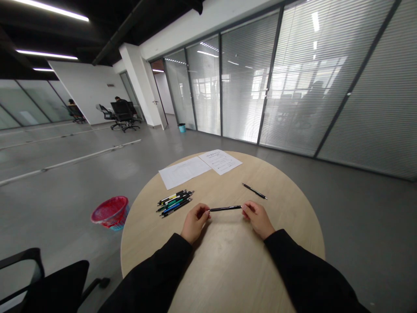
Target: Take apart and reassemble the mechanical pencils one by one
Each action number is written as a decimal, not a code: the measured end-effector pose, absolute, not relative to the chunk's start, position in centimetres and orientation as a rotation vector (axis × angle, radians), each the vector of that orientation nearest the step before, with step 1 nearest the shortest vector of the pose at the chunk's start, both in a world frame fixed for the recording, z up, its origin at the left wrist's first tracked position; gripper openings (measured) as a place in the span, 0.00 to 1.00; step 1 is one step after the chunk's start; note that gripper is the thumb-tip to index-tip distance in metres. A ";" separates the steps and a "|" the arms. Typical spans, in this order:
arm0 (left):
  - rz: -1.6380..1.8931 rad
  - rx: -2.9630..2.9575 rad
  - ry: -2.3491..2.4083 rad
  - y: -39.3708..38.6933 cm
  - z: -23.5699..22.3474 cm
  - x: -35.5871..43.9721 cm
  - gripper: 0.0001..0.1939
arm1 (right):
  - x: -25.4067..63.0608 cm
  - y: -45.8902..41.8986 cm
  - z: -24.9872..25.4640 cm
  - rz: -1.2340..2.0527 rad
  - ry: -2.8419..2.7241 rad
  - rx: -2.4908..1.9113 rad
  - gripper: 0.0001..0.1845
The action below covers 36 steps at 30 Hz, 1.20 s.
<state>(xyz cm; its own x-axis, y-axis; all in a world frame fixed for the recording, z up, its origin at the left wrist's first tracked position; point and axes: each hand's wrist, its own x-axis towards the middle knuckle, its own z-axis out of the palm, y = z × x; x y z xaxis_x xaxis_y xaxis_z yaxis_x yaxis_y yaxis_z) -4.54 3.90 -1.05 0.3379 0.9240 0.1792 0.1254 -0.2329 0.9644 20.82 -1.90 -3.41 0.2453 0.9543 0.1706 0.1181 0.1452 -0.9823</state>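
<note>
Left hand: my left hand (195, 221) pinched one end of a slim black pen (225, 208).
Right hand: my right hand (258, 218) pinched its other end.
Red-and-turquoise round basket (110, 212): stood on the floor left of my grip; its contents I couldn't make out.
Small turquoise bin (182, 128): sat far ahead, near a door (159, 104).
Round pale wooden table (228, 269): lay below my grip, with a multicoloured pen pile (175, 202) to the left, a second black pen (254, 191) ahead-right, and two white printed sheets (185, 172) farther ahead.
Room: blinds (293, 100) lined the glass beyond.
</note>
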 end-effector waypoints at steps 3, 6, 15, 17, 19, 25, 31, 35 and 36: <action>1.019 1.625 0.962 3.9 -0.9 -4.5 0.12 | 20.9 -1.7 -3.7 0.847 -1.164 -1.280 0.24; 1.019 1.619 0.951 3.9 -0.9 -4.4 0.12 | 20.9 -1.6 -3.9 0.841 -1.174 -1.286 0.25; 1.020 1.595 0.961 3.7 -0.8 -4.5 0.13 | 21.0 -1.9 -3.7 0.794 -1.209 -1.312 0.25; 1.020 1.604 0.966 3.6 -0.7 -4.5 0.13 | 20.9 -1.8 -3.8 0.804 -1.179 -1.306 0.24; 1.018 1.617 0.978 3.6 -0.6 -4.5 0.12 | 20.9 -1.8 -3.7 0.807 -1.149 -1.291 0.24; 1.028 1.638 0.998 3.4 -0.3 -4.4 0.13 | 20.7 -1.9 -3.1 0.747 -1.157 -1.300 0.19; 1.017 1.647 1.015 3.3 0.0 -4.4 0.13 | 20.9 -1.8 -3.5 0.780 -1.145 -1.334 0.17; 1.019 1.657 1.008 3.4 0.0 -4.4 0.14 | 21.0 -1.6 -4.0 0.781 -1.143 -1.328 0.19; 1.021 1.663 1.001 3.5 -0.1 -4.4 0.14 | 21.0 -1.6 -4.1 0.780 -1.145 -1.324 0.19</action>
<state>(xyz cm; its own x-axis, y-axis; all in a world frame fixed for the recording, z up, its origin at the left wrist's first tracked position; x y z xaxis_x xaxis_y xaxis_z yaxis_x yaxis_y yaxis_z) -4.39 3.50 -0.12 0.3270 0.9262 0.1878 0.1698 -0.2531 0.9524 20.99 -1.61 -4.08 0.3004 0.9355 0.1859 0.1693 0.1394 -0.9756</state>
